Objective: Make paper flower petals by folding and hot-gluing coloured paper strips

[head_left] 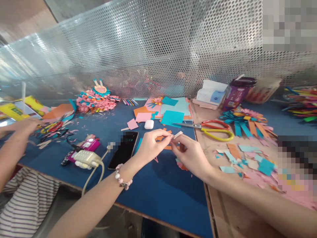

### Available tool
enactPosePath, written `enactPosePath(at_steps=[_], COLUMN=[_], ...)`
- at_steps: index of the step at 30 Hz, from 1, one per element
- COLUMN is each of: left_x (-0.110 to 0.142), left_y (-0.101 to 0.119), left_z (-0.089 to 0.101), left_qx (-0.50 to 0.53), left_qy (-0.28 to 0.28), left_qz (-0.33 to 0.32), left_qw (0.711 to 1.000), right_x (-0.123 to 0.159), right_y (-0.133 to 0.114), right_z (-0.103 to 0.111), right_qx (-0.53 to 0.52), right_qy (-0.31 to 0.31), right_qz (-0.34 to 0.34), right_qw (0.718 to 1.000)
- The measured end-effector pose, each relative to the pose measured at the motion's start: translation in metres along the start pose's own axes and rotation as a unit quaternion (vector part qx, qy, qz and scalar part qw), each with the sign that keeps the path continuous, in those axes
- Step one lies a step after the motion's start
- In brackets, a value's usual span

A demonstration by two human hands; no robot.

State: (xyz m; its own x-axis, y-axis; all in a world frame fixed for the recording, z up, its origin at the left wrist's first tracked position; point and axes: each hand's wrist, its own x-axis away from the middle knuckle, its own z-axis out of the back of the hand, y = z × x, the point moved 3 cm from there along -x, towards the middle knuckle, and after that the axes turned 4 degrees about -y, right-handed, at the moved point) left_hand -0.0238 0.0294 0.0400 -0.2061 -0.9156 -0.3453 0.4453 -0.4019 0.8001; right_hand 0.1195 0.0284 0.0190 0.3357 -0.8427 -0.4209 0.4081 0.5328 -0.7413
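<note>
Pale paper, a small strip, is pinched between both hands above the blue bench. The left hand and right hand each press fingertips on it, lifted close for fine folding. Scissors lie just beside.

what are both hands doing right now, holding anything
Left hand: closed, fingertips pinching the small pale paper strip.
Right hand: closed, pinching the same strip from the other side.
</note>
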Motion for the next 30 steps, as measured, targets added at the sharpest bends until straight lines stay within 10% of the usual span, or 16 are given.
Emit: enactPosePath(at_steps=[30], left_x=[-0.007], left_y=[-0.004], left_z=[0.010], left_qx=[0.099], left_qy=[-0.050], left_qz=[0.051], left_qw=[0.993], right_x=[-0.002], right_y=[0.000], right_z=[0.006], right_qx=[-0.113], right_qy=[-0.027], right_qz=[-0.080], right_qw=[0.990])
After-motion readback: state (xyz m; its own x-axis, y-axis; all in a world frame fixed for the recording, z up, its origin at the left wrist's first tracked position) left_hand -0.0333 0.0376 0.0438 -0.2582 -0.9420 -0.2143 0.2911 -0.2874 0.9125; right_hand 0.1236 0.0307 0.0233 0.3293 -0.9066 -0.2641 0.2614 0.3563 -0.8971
